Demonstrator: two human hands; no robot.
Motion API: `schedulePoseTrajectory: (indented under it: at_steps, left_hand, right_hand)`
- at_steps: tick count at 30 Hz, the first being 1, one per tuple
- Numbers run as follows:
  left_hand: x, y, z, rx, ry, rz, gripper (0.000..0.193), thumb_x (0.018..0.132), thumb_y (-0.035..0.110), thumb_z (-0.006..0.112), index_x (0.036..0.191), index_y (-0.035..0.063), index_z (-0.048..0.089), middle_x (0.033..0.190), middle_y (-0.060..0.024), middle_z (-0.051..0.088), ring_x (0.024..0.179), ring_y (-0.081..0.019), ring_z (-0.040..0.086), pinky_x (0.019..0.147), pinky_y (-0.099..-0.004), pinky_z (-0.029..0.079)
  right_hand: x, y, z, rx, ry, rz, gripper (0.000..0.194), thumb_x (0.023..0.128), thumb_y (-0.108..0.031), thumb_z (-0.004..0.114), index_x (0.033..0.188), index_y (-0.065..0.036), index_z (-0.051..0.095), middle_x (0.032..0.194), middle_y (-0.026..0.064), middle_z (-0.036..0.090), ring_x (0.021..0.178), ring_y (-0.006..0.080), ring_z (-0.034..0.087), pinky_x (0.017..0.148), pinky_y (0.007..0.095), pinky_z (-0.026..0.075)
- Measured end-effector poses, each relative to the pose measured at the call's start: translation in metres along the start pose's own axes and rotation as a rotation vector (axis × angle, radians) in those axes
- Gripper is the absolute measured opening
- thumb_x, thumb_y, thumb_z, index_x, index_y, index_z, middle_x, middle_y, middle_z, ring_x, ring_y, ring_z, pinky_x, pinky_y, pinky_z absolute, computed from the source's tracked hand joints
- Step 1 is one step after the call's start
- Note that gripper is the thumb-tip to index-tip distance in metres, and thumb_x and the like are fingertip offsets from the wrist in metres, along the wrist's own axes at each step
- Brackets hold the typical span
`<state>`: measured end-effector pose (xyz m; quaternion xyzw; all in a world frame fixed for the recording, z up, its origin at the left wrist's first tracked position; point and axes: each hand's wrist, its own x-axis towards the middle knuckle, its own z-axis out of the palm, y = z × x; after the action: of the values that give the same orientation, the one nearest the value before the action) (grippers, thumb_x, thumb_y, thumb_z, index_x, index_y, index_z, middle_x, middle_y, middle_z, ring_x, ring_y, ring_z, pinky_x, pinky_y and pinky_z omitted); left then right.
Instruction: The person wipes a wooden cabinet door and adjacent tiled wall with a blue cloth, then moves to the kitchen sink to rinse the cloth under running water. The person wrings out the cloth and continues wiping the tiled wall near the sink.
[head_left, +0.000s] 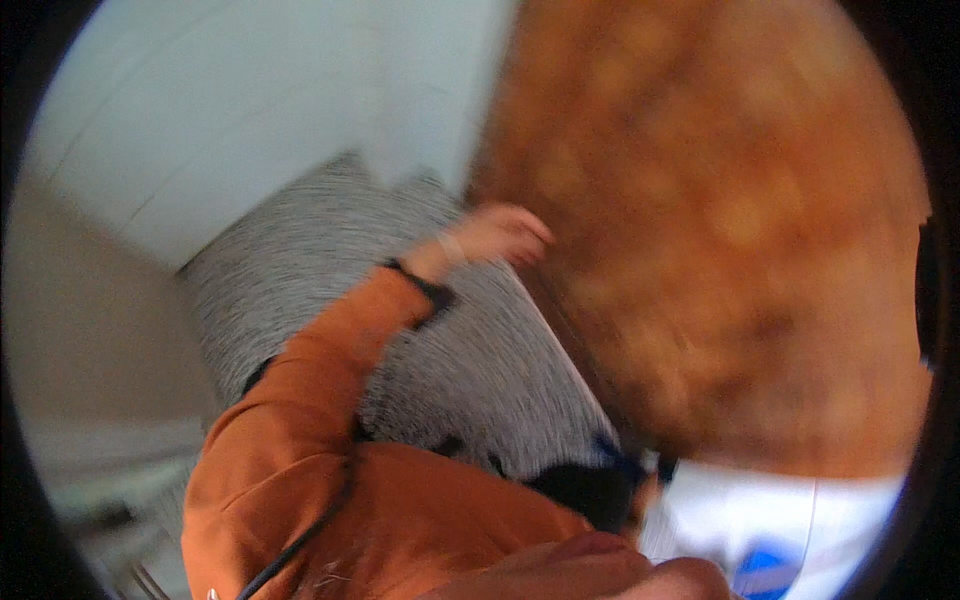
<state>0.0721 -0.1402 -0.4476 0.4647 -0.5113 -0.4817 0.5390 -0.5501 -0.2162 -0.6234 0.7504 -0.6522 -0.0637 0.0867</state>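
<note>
My left hand (506, 234) reaches out, in an orange sleeve with a dark band at the cuff and a pale band at the wrist. Its fingers are bent and blurred, at the near edge of a brown wood-grain panel (712, 247) that looks like a door. Whether they touch the panel I cannot tell. At the lower right, a small strip of skin seems to be part of my right hand (643, 501), beside a dark blue blurred thing (619, 454). Most of that hand is hidden, and its grip is not visible.
Grey streaked carpet (300, 232) covers the floor below me. A white wall or cabinet front (247, 112) rises at the upper left. A white surface (739, 502) with a blue object (765, 570) shows at the lower right. A black cord (307, 536) runs down my front.
</note>
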Motion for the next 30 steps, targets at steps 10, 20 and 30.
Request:
schedulePoseTrajectory:
  at_steps: [10, 20, 30]
  left_hand:
    - [-0.007, 0.001, -0.022, 0.057, 0.028, -0.169, 0.031, 0.086, 0.024, 0.057, 0.109, 0.0037, 0.053, 0.087, -0.0043, 0.06, 0.078, -0.0127, 0.059, 0.066, -0.0273, 0.051]
    - [-0.006, -0.028, 0.024, -0.045, -0.08, -0.354, 0.106, 0.071, 0.056, 0.065, 0.143, 0.0101, 0.002, 0.139, -0.0214, 0.026, 0.124, -0.0283, 0.034, 0.092, -0.0369, 0.039]
    - [-0.046, -0.053, 0.052, -0.73, 0.491, -0.159, 0.082, 0.081, 0.047, 0.059, 0.141, 0.0121, 0.016, 0.134, -0.0111, 0.037, 0.119, -0.0236, 0.04, 0.098, -0.0401, 0.033]
  right_hand:
    - [0.044, -0.131, -0.189, 0.717, -0.639, -0.387, 0.046, 0.079, -0.005, 0.056, 0.125, -0.004, 0.046, 0.103, 0.0089, 0.058, 0.09, 0.019, 0.054, 0.082, 0.034, 0.042]
    - [0.093, -0.342, -0.275, 1.244, -0.272, -0.732, 0.036, 0.074, -0.012, 0.068, 0.104, 0.002, 0.054, 0.095, 0.0079, 0.061, 0.084, 0.0171, 0.056, 0.078, 0.0301, 0.045]
    - [0.103, -0.43, -0.321, 2.191, -1.328, -0.084, 0.048, 0.088, -0.039, 0.048, 0.123, -0.005, 0.048, 0.118, 0.0085, 0.054, 0.104, 0.0259, 0.053, 0.09, 0.0384, 0.042]
